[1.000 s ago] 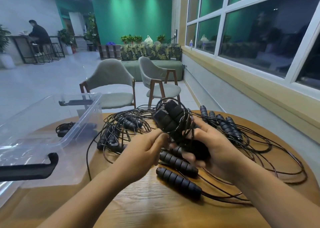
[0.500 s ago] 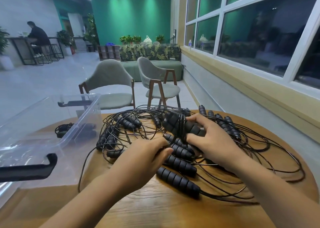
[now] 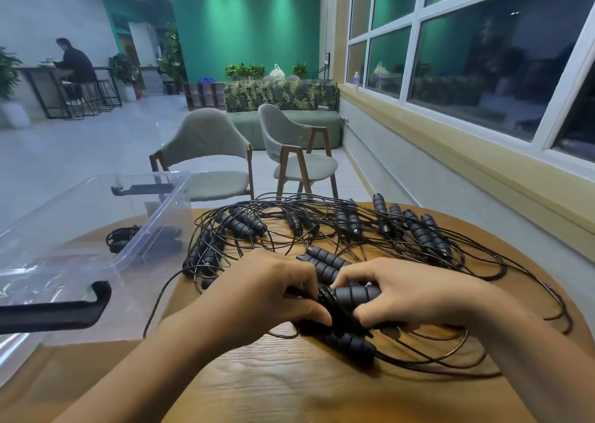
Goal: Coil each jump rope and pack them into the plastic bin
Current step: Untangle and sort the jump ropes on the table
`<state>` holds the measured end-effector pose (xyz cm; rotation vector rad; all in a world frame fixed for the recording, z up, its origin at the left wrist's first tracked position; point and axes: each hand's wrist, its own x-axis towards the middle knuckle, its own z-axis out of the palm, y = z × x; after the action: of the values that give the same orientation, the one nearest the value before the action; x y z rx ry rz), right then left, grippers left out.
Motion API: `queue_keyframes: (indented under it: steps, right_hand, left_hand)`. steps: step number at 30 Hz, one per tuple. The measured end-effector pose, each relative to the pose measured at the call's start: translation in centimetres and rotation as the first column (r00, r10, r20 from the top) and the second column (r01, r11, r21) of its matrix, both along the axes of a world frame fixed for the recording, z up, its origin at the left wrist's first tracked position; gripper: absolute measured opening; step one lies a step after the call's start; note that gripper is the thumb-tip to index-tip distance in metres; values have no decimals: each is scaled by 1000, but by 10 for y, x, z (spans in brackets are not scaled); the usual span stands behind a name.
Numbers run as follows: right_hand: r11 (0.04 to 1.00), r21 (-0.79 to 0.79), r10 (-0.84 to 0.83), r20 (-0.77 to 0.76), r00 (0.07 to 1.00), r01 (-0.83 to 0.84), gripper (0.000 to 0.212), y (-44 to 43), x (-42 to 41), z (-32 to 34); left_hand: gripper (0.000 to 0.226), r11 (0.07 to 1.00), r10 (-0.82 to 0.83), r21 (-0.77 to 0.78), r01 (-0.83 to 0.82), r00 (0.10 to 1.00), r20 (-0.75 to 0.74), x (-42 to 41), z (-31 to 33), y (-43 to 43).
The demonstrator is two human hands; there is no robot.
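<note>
- Down and nearer since a second ago: brings the coiled jump rope [image 3: 354, 294] from mid-air above the pile to the tabletop at 6 o'clock.
- Clamps the left hand [image 3: 273, 294] round the wound cord end, fingers curled and thumb tucked under, seemingly to stop the loops from springing loose.
- Pinches with the right hand [image 3: 415, 297] across the ribbed foam grips, fingers above and thumb below, likely to steady the bundle for cinching the last wrap.
- Sets the bundle low on the round wooden table [image 3: 289, 390], probably for a firm surface to tighten against, just beside a spare handle [image 3: 351, 342] at its 6 o'clock.
- Leaves the loose ropes [image 3: 322, 216] sprawled from 10 to 3 o'clock, cords overlapping, not yet coiled.
- Stands the plastic bin [image 3: 151, 174] lidless at 9 o'clock, beside the left forearm and handy for a short drop-in, with its black latch [image 3: 54, 310] facing the wearer.
- Shows a small black coil [image 3: 124, 237] by the bin's far corner at 10 o'clock; cannot tell whether inside the clear wall or behind it.
</note>
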<state>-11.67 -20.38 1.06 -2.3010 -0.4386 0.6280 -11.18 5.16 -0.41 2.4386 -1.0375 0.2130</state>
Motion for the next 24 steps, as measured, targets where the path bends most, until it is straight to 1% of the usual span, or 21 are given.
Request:
queue_keyframes:
  steps: [2,4,5,7,9,10,12,13,14,16,17,20,22,24]
  right_hand:
    - [999,-13,33,-44,998,-33,38,-2,-3,6]
    - [998,-35,45,-41,998,-46,38,-2,-6,8]
    - [997,-70,41,3,999,-41,38,-1,-7,8]
    - [979,-204,28,164,986,6,41,3,-11,7]
    - [942,-327,40,319,947,70,44,11,-17,7]
    - [932,-354,52,348,936,80,45,15,-20,7]
    - [923,-382,85,318,944,45,45,16,-23,9]
    - [925,-379,106,265,958,2,44,13,-23,11]
    - [936,-349,118,185,976,-47,43,9,-22,14]
    - [973,-193,128,-3,992,-126,40,-2,-19,19]
    - [980,-127,147,-61,987,-154,39,-6,-17,20]
    - [970,-34,234,-144,961,-242,35,-12,-10,18]
    - [959,74,282,-220,934,-273,35,-13,-7,13]
    - [940,188,326,-258,910,-283,33,-14,-6,10]
  left_hand:
    - [41,1000,-22,22,21,998,65,1,0,2]
    - [44,997,-27,79,14,987,159,3,1,2]
    - [44,995,-21,98,1,979,204,3,1,3]
    - [44,993,-7,117,-24,967,254,5,0,2]
    - [41,991,6,125,-35,975,224,4,0,0]
    - [38,992,9,124,-33,980,197,3,1,-1]
    - [28,994,-8,111,-6,992,126,-1,5,-2]
    - [24,995,-31,92,24,997,70,-3,9,-2]
    - [21,996,-60,62,59,998,14,-6,12,-1]
    - [17,994,-108,-11,108,991,-73,-8,18,0]
    - [18,992,-121,-46,116,988,-99,-8,20,2]
    - [26,987,-134,-105,122,984,-114,-3,21,6]
    - [30,985,-133,-128,120,986,-102,2,20,10]
    - [30,977,-130,-183,108,985,-113,5,18,13]
